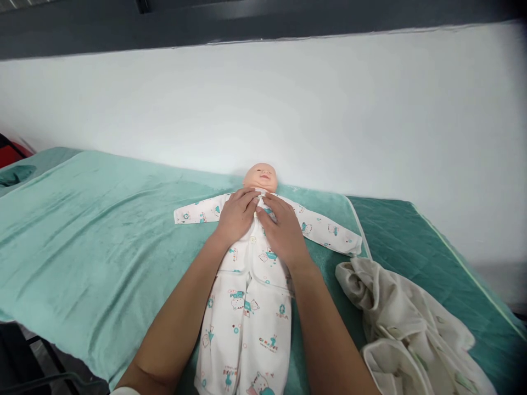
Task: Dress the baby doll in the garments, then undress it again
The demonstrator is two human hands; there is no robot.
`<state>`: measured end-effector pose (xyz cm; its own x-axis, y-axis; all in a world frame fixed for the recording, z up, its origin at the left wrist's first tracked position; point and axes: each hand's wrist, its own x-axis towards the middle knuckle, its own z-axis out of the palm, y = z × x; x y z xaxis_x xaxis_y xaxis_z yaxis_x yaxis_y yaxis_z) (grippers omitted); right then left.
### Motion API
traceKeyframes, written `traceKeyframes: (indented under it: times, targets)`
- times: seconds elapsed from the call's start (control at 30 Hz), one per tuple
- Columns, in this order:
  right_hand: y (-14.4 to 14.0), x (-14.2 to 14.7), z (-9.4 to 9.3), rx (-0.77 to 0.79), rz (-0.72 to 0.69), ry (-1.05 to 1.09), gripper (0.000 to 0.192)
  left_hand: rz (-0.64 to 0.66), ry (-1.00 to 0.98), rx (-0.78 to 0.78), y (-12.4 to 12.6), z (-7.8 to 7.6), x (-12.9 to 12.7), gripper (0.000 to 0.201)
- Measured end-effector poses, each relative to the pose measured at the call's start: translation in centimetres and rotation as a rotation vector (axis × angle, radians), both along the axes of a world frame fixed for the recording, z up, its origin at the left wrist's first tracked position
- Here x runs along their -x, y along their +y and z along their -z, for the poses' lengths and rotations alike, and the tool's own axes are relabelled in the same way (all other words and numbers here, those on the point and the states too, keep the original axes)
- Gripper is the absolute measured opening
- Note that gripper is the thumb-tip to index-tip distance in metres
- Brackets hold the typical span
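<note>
A baby doll (pixel 260 176) lies on its back, its head towards the wall. It wears a white printed baby shirt (pixel 267 255) with buttons down the front and matching white trousers (pixel 244 334). Both sleeves stretch out sideways. My left hand (pixel 241 211) rests on the upper chest, fingers bent and closed at the shirt's front edge below the neck. Beside it, my right hand (pixel 282 227) pinches the opposite front edge, its thumb close to my left thumb. The fabric right under my fingertips is mostly hidden. A button (pixel 252 240) shows just below the hands.
A light green blanket (pixel 102 236) covers the bed under the doll. Darker green quilted bedding (pixel 395 230) shows at the right. A crumpled cream garment (pixel 411 318) lies right of my right forearm. The white wall (pixel 263 104) rises behind the doll's head.
</note>
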<state>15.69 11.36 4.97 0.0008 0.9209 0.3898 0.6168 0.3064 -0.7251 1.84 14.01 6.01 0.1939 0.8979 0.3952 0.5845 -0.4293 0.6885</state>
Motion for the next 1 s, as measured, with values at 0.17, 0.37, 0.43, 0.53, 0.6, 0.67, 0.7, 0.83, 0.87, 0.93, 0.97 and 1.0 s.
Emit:
traceKeyframes:
  times: [0.17, 0.37, 0.43, 0.53, 0.6, 0.67, 0.7, 0.83, 0.87, 0.93, 0.97, 1.0]
  targets:
    - [0.05, -0.18, 0.13, 0.004, -0.015, 0.025, 0.040, 0.015, -0.006, 0.005, -0.06, -0.08, 0.08, 0.037]
    - [0.07, -0.18, 0.02, 0.000, -0.008, 0.067, 0.037, 0.017, -0.022, 0.031, -0.25, -0.39, 0.08, 0.036]
    - [0.05, -0.14, -0.08, 0.001, 0.007, 0.100, 0.033, 0.017, -0.018, 0.042, -0.31, -0.50, 0.07, 0.035]
    - [0.09, -0.09, -0.09, -0.002, 0.010, 0.130, 0.029, 0.019, -0.002, 0.053, -0.32, -0.57, 0.09, 0.034]
    - [0.13, -0.04, 0.00, -0.010, 0.006, 0.137, 0.029, 0.025, 0.004, 0.048, -0.30, -0.57, 0.12, 0.034]
    - [0.14, 0.04, 0.11, -0.016, 0.008, 0.174, 0.028, 0.039, 0.000, 0.027, -0.30, -0.57, 0.16, 0.034]
    - [0.11, 0.08, 0.14, -0.010, 0.016, 0.213, 0.028, 0.050, -0.006, 0.014, -0.32, -0.58, 0.18, 0.034]
    - [-0.07, 0.15, 0.09, 0.058, 0.071, 0.348, 0.038, 0.097, -0.035, -0.022, -0.47, -0.67, 0.22, 0.035]
    - [-0.10, 0.13, 0.07, 0.063, 0.075, 0.342, 0.040, 0.105, -0.038, -0.025, -0.51, -0.71, 0.22, 0.035]
    - [-0.12, 0.05, 0.05, 0.046, 0.058, 0.290, 0.043, 0.116, -0.035, -0.031, -0.55, -0.81, 0.21, 0.036]
    - [-0.12, 0.01, 0.06, 0.031, 0.042, 0.260, 0.044, 0.121, -0.031, -0.033, -0.56, -0.86, 0.20, 0.036]
    - [-0.10, -0.03, 0.08, 0.018, 0.027, 0.232, 0.045, 0.128, -0.029, -0.035, -0.56, -0.90, 0.19, 0.036]
